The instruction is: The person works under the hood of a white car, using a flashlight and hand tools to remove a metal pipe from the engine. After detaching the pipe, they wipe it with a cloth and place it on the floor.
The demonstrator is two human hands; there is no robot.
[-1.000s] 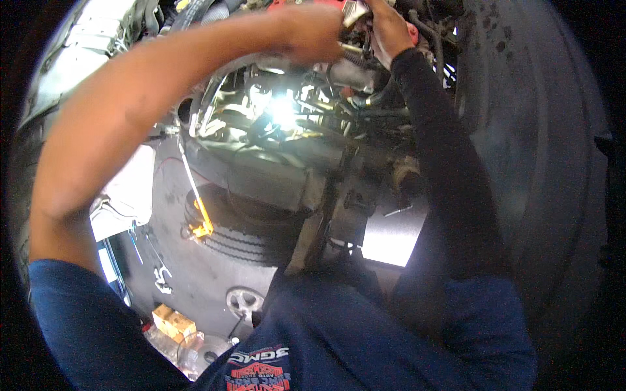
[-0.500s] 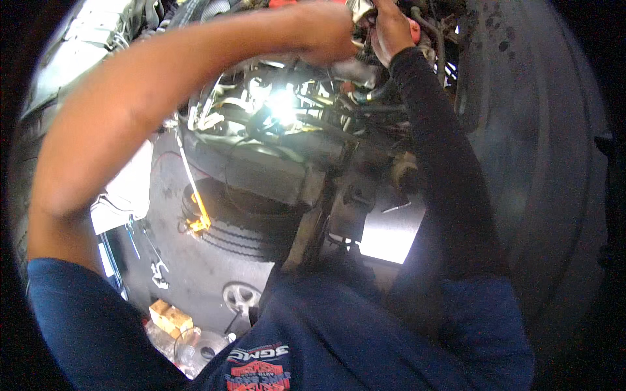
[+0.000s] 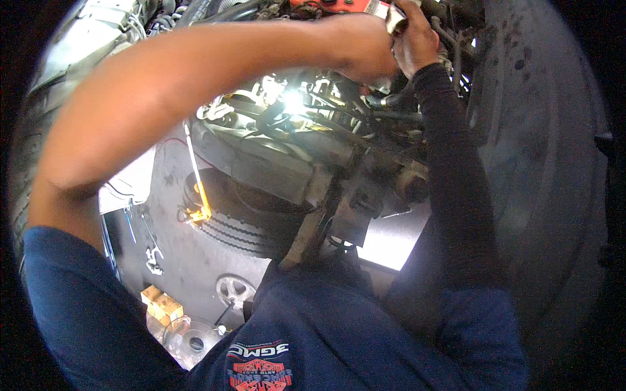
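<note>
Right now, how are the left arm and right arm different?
The left arm has a bare forearm; the right arm wears a long black sleeve. The left arm bends sharply at the elbow; the right arm looks straighter. Both end close together: left hand and right hand, near a red part.

Two bare hands are counted: one left hand and one right hand. By these, one small pale piece and one red cover are seen. One dark long sleeve is worn. One bright light, one dark tyre, one silver wheel, one rod with a yellow end and one clear round object are found. The yellowish blocks cannot be surely counted as one or two, and the engine parts are too crowded to be counted.
</note>
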